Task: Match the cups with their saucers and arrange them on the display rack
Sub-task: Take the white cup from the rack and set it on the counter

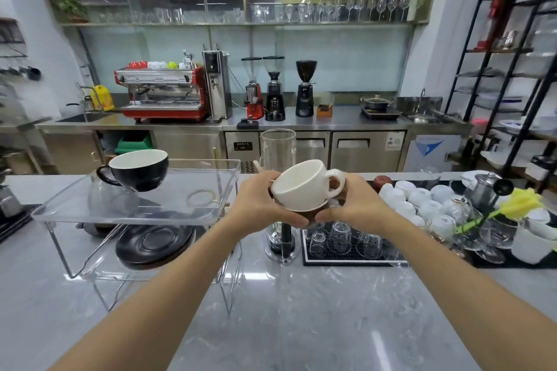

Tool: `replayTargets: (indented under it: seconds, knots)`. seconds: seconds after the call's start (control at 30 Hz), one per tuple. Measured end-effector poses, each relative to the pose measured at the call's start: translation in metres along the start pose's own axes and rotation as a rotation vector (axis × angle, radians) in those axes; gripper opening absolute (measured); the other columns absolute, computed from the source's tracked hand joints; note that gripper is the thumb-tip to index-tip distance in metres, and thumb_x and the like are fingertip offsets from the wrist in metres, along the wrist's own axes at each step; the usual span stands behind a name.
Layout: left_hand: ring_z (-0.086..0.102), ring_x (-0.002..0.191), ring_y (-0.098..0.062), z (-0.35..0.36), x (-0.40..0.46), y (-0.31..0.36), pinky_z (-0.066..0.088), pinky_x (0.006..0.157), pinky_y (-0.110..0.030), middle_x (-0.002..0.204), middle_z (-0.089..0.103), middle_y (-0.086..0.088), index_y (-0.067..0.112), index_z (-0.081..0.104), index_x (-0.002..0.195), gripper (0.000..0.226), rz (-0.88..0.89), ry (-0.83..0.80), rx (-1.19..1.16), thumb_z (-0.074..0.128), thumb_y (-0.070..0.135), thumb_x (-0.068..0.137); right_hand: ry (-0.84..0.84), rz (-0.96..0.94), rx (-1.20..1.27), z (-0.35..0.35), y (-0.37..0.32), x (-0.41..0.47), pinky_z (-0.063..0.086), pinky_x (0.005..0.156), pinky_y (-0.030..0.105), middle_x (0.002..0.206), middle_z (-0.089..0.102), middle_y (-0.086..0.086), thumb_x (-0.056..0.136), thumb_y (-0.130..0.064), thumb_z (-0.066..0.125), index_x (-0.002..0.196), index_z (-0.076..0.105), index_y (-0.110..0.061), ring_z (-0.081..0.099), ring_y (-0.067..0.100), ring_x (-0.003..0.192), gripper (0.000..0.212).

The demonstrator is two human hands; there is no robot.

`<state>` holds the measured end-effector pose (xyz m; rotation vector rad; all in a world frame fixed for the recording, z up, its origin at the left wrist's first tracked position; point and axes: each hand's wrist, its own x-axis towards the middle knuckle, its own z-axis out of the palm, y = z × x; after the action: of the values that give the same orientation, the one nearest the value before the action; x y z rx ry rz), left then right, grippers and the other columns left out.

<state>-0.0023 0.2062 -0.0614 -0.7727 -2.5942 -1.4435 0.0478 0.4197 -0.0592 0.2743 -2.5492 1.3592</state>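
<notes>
A white cup (301,184) sits tilted on a white saucer (307,207), both held in the air above the counter. My left hand (262,202) grips the saucer's left edge and my right hand (352,205) grips its right edge, beside the cup's handle. A clear acrylic display rack (90,208) stands at the left. On its upper tier rests a black cup (138,170) with a white inside, handle to the left. A black saucer (155,242) lies on a wooden coaster on the lower tier.
A glass coffee device on a stand (280,238) is right behind my hands. A black mat (349,259) with upturned glasses lies to the right, with several upturned white cups (422,199), a metal pot and a yellow flower (521,203) beyond it.
</notes>
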Motion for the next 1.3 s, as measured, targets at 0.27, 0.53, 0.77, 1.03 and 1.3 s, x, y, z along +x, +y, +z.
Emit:
replayTargets:
  seconds: [0.27, 0.53, 0.77, 1.03, 1.3]
  knots:
    - [0.066, 0.098, -0.007, 0.037, -0.018, -0.046, 0.056, 0.080, -0.020, 0.103, 0.071, 0.012, 0.027, 0.065, 0.113, 0.086, -0.089, 0.045, -0.069, 0.102, 0.031, 0.035, -0.051, 0.086, 0.071, 0.030, 0.052, -0.005, 0.054, 0.079, 0.018, 0.099, 0.074, -0.001, 0.054, 0.002, 0.091, 0.107, 0.066, -0.012, 0.068, 0.004, 0.091, 0.060]
    - [0.068, 0.097, -0.010, 0.064, -0.034, -0.096, 0.058, 0.080, -0.030, 0.104, 0.072, 0.011, 0.029, 0.065, 0.113, 0.090, -0.179, 0.061, -0.070, 0.098, 0.043, 0.030, -0.103, 0.182, 0.247, 0.069, 0.103, -0.013, 0.059, 0.081, 0.032, 0.108, 0.073, 0.014, 0.053, 0.012, 0.086, 0.119, 0.063, -0.009, 0.068, 0.020, 0.097, 0.073]
    - [0.066, 0.095, -0.003, 0.086, -0.056, -0.137, 0.052, 0.073, -0.019, 0.103, 0.071, 0.014, 0.028, 0.064, 0.113, 0.089, -0.273, 0.081, -0.125, 0.100, 0.029, 0.032, -0.167, 0.251, 0.320, 0.101, 0.133, -0.021, 0.056, 0.070, 0.024, 0.102, 0.071, 0.013, 0.053, 0.018, 0.082, 0.118, 0.063, -0.008, 0.065, 0.011, 0.090, 0.073]
    - [0.065, 0.099, 0.003, 0.107, -0.073, -0.164, 0.051, 0.077, -0.014, 0.106, 0.070, 0.018, 0.030, 0.062, 0.120, 0.092, -0.340, 0.098, -0.171, 0.099, 0.025, 0.036, -0.226, 0.313, 0.384, 0.123, 0.155, -0.029, 0.059, 0.079, 0.039, 0.098, 0.071, 0.002, 0.050, 0.008, 0.080, 0.110, 0.066, -0.024, 0.065, 0.014, 0.095, 0.070]
    - [0.066, 0.103, -0.001, 0.110, -0.076, -0.176, 0.057, 0.084, -0.029, 0.109, 0.071, 0.017, 0.032, 0.060, 0.122, 0.096, -0.366, 0.092, -0.157, 0.096, 0.036, 0.033, -0.198, 0.304, 0.354, 0.138, 0.163, -0.032, 0.058, 0.082, 0.032, 0.106, 0.073, 0.000, 0.065, 0.024, 0.068, 0.121, 0.063, -0.018, 0.067, 0.015, 0.100, 0.070]
